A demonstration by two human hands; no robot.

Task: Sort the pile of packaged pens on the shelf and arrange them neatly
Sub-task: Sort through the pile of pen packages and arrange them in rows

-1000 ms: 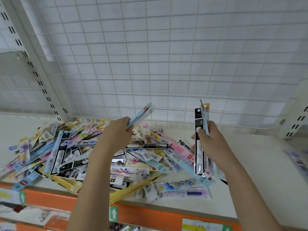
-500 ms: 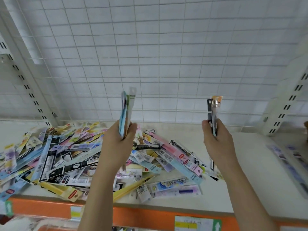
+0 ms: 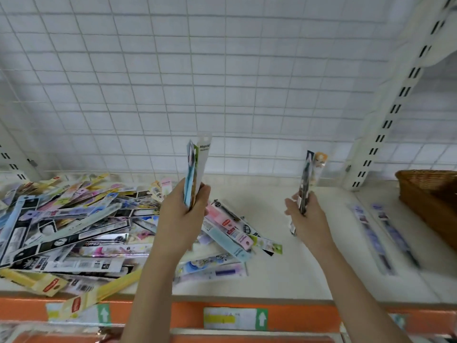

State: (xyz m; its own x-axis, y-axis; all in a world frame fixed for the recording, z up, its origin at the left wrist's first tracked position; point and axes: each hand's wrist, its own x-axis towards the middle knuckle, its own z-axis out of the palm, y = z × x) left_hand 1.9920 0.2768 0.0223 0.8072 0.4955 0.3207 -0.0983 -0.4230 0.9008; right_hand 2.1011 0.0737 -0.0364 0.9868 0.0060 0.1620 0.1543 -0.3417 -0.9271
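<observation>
Both hands are up over the shelf, each gripping its own little bunch of packaged pens, held upright. The left hand (image 3: 184, 214) has its fingers curled round a blue and white bunch (image 3: 195, 169), edge-on to the camera, so I can't count how many packs are in it. The right hand (image 3: 305, 216) pinches a thinner bunch (image 3: 308, 179), one dark pack and one with an orange top (maybe more tucked behind, can't tell).

Under and left of the left hand sits the big pile of packaged pens (image 3: 81, 226), a proper jumble of black, yellow, pink and pale blue packs lying at all angles on the cream shelf (image 3: 291, 273). Some yellow ones (image 3: 99, 293) hang over the front edge. A few packs fan out from the pile toward the right hand.

Further right, well apart from the pile, two purple packs (image 3: 380, 236) lie side by side on the shelf, blurry. Past them at the right edge is a brown wicker basket (image 3: 425, 194), only partly in frame.

A white wire grid (image 3: 222, 82) backs the shelf, and the front has an orange strip (image 3: 296, 318) with price labels.
</observation>
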